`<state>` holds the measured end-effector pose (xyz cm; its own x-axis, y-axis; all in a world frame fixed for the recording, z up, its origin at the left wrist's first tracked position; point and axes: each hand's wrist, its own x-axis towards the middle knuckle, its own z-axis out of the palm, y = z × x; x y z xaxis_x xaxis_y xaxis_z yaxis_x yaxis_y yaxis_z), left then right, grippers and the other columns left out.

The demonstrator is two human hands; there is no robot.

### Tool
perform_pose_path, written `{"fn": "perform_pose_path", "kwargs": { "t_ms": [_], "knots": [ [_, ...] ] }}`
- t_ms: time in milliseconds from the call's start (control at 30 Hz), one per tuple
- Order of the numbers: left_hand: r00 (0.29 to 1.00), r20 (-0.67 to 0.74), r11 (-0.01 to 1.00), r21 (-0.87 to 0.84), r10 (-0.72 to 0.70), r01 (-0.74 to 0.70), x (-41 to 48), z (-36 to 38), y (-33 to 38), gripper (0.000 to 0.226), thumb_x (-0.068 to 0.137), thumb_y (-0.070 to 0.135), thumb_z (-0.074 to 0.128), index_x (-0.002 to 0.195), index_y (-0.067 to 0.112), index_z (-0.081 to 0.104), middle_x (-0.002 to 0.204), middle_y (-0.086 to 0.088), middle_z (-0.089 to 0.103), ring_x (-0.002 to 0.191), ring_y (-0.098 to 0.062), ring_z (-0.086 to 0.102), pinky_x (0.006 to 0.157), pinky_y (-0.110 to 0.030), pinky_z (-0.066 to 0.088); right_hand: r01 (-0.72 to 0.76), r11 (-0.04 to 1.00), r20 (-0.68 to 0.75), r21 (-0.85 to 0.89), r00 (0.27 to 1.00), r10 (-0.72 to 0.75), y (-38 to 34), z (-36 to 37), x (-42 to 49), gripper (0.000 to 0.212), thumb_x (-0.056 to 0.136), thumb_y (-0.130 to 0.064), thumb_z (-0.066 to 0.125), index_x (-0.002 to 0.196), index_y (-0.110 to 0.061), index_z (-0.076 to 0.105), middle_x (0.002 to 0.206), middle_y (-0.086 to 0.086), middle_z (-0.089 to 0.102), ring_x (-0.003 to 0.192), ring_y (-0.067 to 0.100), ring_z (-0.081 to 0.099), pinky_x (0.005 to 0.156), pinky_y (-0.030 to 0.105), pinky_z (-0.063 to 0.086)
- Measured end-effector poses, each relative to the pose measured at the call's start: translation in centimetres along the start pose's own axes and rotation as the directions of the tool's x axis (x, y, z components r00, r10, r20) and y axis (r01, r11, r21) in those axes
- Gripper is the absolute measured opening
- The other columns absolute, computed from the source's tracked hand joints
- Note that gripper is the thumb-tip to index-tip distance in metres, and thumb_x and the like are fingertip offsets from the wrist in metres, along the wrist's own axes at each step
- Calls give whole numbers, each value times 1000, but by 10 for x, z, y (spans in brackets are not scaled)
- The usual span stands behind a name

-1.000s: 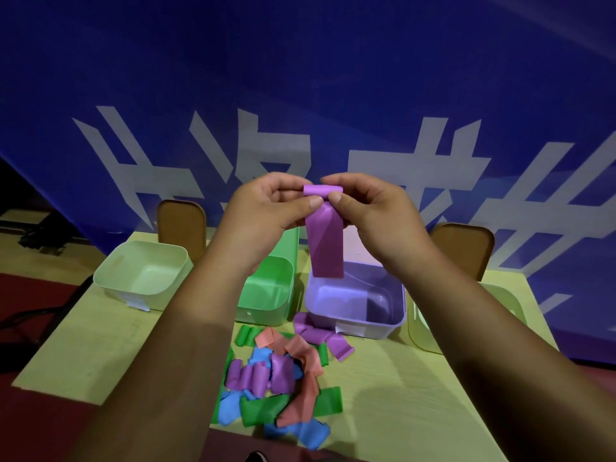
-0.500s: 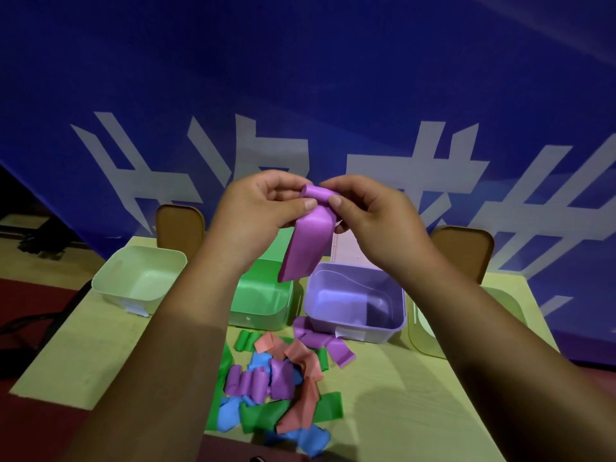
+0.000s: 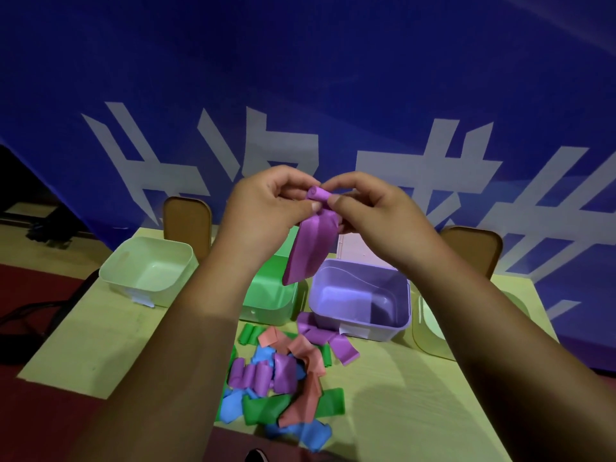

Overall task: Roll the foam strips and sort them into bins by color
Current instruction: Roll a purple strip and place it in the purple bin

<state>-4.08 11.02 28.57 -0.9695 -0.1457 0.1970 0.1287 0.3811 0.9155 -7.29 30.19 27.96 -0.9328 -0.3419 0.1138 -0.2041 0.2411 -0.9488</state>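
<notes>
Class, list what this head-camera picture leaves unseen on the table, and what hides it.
All head view:
- Green bin: interior mostly hidden by left forearm and hanging purple strip.
- Pale right bin: contents hidden by right forearm.
- Strip pile: left edge behind left forearm.
- Dark object: cut off by bottom edge.

The yellow-green table (image 3: 416,411) bears a pale bin (image 3: 150,271), a green bin (image 3: 266,305), a purple bin (image 3: 393,328) and mixed foam strips (image 3: 283,378).

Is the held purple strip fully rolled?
Partly: purple strip coiled at top between left hand and right hand, rest hanging loose.
</notes>
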Motion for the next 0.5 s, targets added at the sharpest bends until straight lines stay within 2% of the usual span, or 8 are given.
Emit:
{"fn": "perform_pose_path", "kwargs": {
  "t_ms": [67, 133, 333, 500],
  "knots": [
    [1000, -18, 1000, -2, 2, -2, -1, 1, -3, 26, 90, 6, 85, 106, 26, 81, 93, 10, 82, 92, -6, 79, 85, -33, 67, -35, 998, -22, 56, 999, 37, -3, 4, 1, 16, 99, -44, 72, 109, -34, 78, 93, 0, 79, 88, 19, 77, 86, 39, 66],
    [1000, -27, 1000, 14, 9, -8, -2, 2, -6, 26, 90, 7, 84, 106, 27, 82, 94, 10, 82, 93, -7, 79, 88, -37, 67, -68, 997, -57, 47, 996, 70, -3, 8, 3, 20, 94, -49, 76, 105, -32, 79, 90, 0, 78, 84, 16, 78, 84, 40, 67],
    [1000, -23, 999, 31, -14, 14, -7, -1, -9, 26, 91, 7, 84, 110, 25, 82, 94, 11, 82, 92, -5, 78, 85, -33, 67, -158, 987, -65, 19, 985, 159, -2, 15, 7, 38, 90, -48, 81, 118, -22, 78, 96, -2, 80, 83, 12, 80, 83, 37, 67],
    [1000, -18, 998, 59, -18, 19, -9, 0, -10, 31, 89, 10, 87, 112, 28, 80, 96, 10, 82, 92, -5, 79, 89, -39, 67, -174, 984, -83, 27, 981, 176, -4, 21, 6, 32, 92, -42, 81, 114, -19, 78, 93, 0, 80, 82, 16, 78, 78, 37, 67]
  ]
}}
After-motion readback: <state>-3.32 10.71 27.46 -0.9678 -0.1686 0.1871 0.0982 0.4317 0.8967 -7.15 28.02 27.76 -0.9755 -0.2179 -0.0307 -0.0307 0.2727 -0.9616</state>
